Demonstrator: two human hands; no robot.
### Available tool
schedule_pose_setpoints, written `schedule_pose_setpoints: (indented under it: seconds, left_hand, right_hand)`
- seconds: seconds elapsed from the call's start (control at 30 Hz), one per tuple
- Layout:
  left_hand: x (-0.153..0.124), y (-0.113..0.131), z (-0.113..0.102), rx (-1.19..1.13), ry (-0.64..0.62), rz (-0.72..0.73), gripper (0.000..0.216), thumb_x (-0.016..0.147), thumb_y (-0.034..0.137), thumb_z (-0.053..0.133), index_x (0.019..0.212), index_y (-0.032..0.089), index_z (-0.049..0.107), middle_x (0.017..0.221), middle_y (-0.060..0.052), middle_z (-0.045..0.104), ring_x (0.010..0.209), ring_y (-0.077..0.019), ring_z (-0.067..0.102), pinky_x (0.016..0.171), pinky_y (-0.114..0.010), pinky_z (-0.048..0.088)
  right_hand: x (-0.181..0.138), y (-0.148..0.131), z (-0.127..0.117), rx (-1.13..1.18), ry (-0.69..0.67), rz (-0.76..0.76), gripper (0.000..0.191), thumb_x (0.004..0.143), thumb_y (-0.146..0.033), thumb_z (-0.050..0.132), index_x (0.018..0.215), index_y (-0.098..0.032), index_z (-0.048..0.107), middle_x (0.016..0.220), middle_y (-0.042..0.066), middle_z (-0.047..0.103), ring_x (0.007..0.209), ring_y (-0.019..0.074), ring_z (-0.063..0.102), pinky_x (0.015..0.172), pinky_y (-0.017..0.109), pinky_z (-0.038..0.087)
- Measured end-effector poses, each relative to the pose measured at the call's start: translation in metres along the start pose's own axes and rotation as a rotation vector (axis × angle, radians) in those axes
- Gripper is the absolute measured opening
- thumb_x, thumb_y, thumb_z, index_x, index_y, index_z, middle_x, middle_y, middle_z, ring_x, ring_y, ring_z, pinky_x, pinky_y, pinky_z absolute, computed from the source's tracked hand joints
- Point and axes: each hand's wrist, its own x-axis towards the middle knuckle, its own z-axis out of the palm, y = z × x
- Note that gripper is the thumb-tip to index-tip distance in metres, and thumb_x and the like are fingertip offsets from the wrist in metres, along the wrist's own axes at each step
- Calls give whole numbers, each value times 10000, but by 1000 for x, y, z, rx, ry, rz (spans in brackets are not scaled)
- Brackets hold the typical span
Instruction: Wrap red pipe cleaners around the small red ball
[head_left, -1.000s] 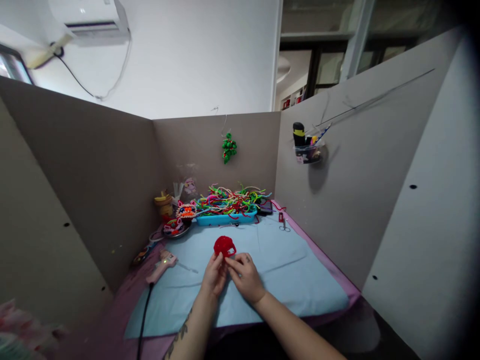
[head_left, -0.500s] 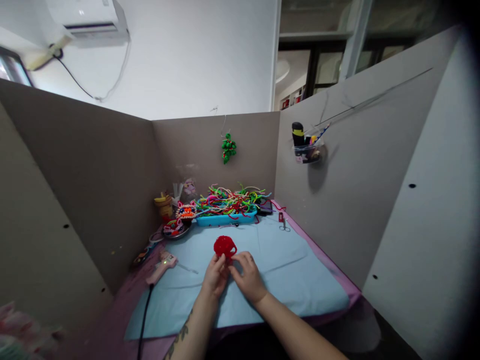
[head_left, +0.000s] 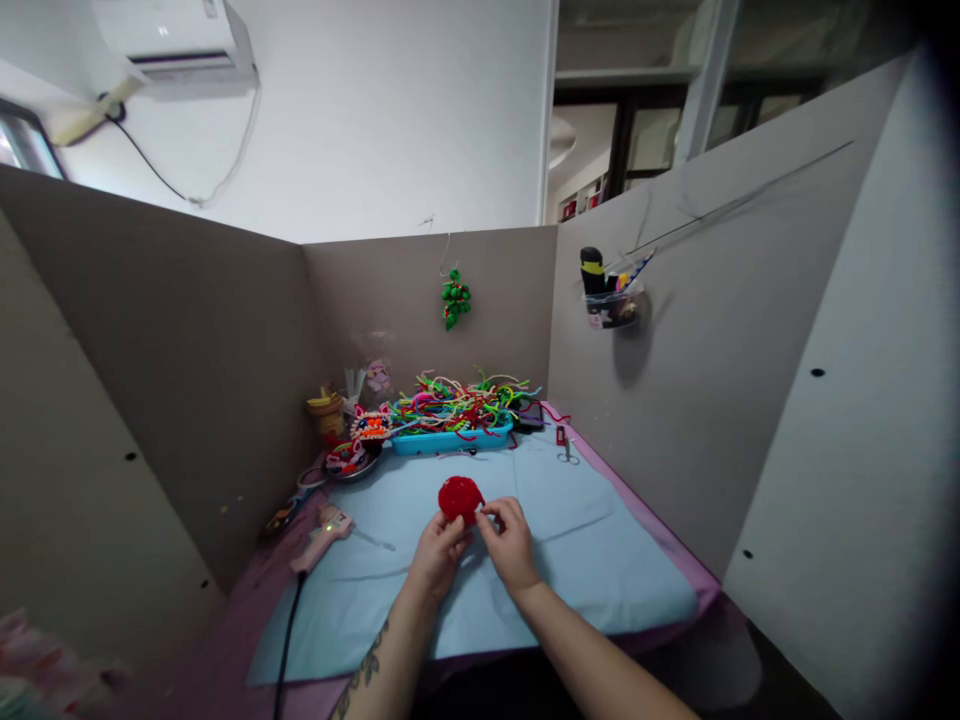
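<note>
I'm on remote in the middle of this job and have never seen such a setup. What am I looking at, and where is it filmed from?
There's no machine here: these are a person's two bare hands. One camera, worn on that person's head, looks forward and down, so you see roughly what they see.

The left hand holds a red round piece from below. The right hand has its fingertips at the piece's right edge; their exact grip is too small to make out.

On the light blue cloth, a blue tray of colourful strands lies at the back. Scissors lie to the right, and a pink corded tool to the left.
</note>
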Motion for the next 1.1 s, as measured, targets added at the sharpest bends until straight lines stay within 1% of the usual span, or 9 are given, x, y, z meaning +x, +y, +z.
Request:
schedule_pose_setpoints:
  seconds: [0.13,0.2,0.27,0.47,0.67,0.8,0.9,1.0,1.1]
  left_hand:
    - [0,0,0,21,18,-4,348,632,242,814,952,185,689,1006,-88,713,911,-186,648,779,-280,453]
    - [-1,0,1,30,17,-6,341,636,245,811,950,190,691,1000,-78,715,908,-175,647,759,-264,453]
    - [-2,1,2,31,11,-10,330,646,247,804,951,191,690,1012,-77,715,910,-170,647,747,-254,455]
    - [-2,1,3,21,12,-15,336,641,228,799,955,194,684,1027,-86,716,923,-186,653,787,-277,460]
    - [-1,1,0,-7,-7,-10,319,666,217,776,968,187,681,1052,-94,711,910,-189,659,781,-271,470]
    - [2,2,-6,-91,55,-34,327,684,219,769,995,171,677,953,-73,726,790,-154,664,686,-233,478]
    - [5,2,-10,-142,62,-50,313,700,212,763,996,153,679,888,-65,726,714,-127,651,654,-219,480]
    - [7,1,-11,-142,46,-52,295,710,209,756,989,144,683,914,-76,727,753,-137,659,686,-227,493]
    - [6,1,-10,-137,30,-40,285,716,214,752,985,145,690,947,-84,727,805,-153,667,716,-235,500]
  right_hand:
    - [0,0,0,-39,40,25,89,817,-265,597,778,-197,640,735,13,562,621,151,508,583,270,439]
    - [0,0,-1,-50,59,34,93,810,-264,606,751,-197,632,719,9,559,615,151,507,581,269,440]
    - [0,1,-1,-49,46,20,114,818,-258,597,729,-198,637,720,15,573,633,155,523,584,268,445]
    - [-1,4,0,-32,-8,-45,157,847,-240,552,795,-207,697,743,28,616,684,164,579,616,273,480]
    - [-3,0,1,-20,-46,-57,155,854,-226,539,817,-214,689,795,36,610,749,172,593,688,286,500]
    - [-3,-1,0,-10,-27,-35,134,856,-226,537,813,-200,661,787,35,602,726,171,580,645,277,490]
    - [-4,0,0,-14,-44,-65,171,874,-212,513,895,-204,682,841,52,615,784,181,595,696,295,502]
    - [-6,1,1,-32,-64,-105,209,878,-192,505,962,-220,695,881,59,622,839,190,601,766,320,506]
    - [-7,2,2,-52,-65,-128,231,873,-180,503,984,-228,700,883,61,628,849,197,598,777,333,503]
